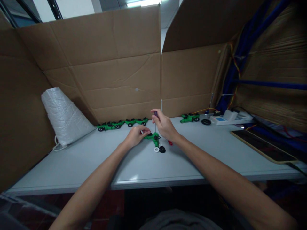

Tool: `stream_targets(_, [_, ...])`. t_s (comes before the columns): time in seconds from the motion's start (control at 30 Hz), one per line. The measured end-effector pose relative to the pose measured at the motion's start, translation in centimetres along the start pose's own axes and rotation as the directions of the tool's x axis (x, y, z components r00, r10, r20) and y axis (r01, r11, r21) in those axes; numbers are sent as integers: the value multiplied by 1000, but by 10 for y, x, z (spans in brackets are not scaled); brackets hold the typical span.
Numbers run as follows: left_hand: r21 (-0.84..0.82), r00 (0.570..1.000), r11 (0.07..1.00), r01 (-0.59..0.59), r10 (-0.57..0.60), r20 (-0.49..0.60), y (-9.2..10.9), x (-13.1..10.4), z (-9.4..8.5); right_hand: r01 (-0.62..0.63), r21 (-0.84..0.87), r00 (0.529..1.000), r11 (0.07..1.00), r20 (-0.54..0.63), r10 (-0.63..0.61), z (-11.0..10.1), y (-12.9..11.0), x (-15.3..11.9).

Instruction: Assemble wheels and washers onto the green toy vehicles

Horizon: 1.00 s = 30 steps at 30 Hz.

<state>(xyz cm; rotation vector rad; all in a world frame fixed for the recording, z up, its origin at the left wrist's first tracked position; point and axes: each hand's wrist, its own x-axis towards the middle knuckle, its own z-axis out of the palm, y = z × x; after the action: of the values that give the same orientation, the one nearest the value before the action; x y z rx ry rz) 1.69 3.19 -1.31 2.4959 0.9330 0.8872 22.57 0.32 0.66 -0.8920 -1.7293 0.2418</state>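
Note:
My left hand (136, 136) pinches the left end of a green toy vehicle part (154, 138) on the white table. In my right hand (165, 124) is a screwdriver (155, 113), held upright by its dark handle. Its thin shaft points down at the green part, and the tip's exact contact is hard to make out. Just in front of that part lie a white wheel rim (156, 149) and a black tire (162, 149). A small red piece (170, 142) shows partly beneath my right wrist.
Several green toy vehicles (109, 126) line the back left, with another green vehicle (190, 118) and a black ring (206, 122) at the back right. A white wrapped bundle (66, 116) stands left. A power strip (225, 118) and a phone (262, 145) lie right. Cardboard walls (115, 83) enclose the table.

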Motion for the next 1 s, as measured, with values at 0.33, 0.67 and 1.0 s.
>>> stream_targets(0.33, [-87, 997, 993, 78, -79, -3, -3, -2, 2, -30, 166, 999, 986, 42, 23, 12, 1, 1])
stream_targets(0.67, [-189, 993, 975, 120, -121, 7, -13, -2, 8, 13, 107, 994, 994, 103, -24, 18, -2, 3])
stream_targets(1.0, [-181, 995, 978, 104, -104, 12, -16, -2, 8, 80, 43, 980, 996, 178, -86, 20, -9, 19])
